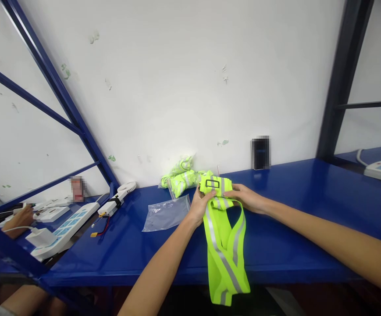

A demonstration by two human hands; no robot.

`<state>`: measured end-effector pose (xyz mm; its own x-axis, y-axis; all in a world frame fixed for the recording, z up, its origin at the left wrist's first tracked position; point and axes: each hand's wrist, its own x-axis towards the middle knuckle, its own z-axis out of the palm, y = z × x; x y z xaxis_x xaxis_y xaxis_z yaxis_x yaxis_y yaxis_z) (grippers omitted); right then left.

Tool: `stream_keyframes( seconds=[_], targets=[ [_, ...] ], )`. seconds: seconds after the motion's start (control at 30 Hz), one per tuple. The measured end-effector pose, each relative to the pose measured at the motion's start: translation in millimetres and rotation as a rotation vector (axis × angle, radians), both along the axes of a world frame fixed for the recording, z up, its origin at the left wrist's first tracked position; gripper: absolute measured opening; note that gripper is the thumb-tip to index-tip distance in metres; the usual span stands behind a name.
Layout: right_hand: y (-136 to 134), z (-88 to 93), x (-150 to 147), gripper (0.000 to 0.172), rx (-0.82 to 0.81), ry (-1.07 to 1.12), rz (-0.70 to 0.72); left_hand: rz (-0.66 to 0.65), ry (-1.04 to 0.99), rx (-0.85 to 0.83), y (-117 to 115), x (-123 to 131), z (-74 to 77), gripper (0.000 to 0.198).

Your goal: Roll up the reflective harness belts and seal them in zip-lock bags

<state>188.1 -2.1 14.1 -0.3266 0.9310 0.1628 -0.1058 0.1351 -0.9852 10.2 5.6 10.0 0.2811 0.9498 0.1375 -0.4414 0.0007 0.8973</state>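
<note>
A neon-yellow reflective vest (221,250) with silver stripes is partly bundled between my two hands, and its straps hang down past the table's front edge. My left hand (201,202) grips the bundle's left side, thumb on the front near a black rectangular buckle. On the right side my right hand (244,197) pinches the same bundle, thumb across its front. Just left of my left hand lies a flat clear plastic bag (167,213). Behind it sit several bundled reflective vests (183,177) against the wall.
The blue table (285,228) meets a white wall. A dark phone-like device (261,152) leans there. To the left are a small white fan (126,188), a white device with wires (109,206), a power strip (68,228) and blue rack posts. A co-worker's hand (22,216) shows far left.
</note>
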Motion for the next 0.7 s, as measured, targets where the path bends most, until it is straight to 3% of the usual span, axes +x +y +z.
stream_keyframes(
  seconds=[0.1, 0.27, 0.43, 0.57, 0.7],
  targets=[
    [-4.8, -6.4, -9.4, 0.042, 0.161, -0.016, -0.082, 0.037, -0.007, 0.057, -0.3, 1.4, -2.5, 0.067],
    [-9.6, -17.3, -25.1, 0.042, 0.404, -0.139, -0.296, 0.086, -0.023, 0.062, 2.2, 3.9, -9.4, 0.056],
    [-10.7, -16.2, -26.6, 0.034, 0.397, -0.149, -0.398, -0.014, -0.063, 0.015, 3.4, 7.7, -12.8, 0.040],
    [-13.3, -10.3, -28.6, 0.038, 0.420, -0.100, -0.341, 0.016, -0.075, -0.036, 2.7, 9.9, -10.7, 0.047],
    [-13.9, -10.1, -33.3, 0.046, 0.258, 0.056, -0.320, 0.012, -0.067, -0.043, -0.3, 10.0, -7.4, 0.061]
  ],
)
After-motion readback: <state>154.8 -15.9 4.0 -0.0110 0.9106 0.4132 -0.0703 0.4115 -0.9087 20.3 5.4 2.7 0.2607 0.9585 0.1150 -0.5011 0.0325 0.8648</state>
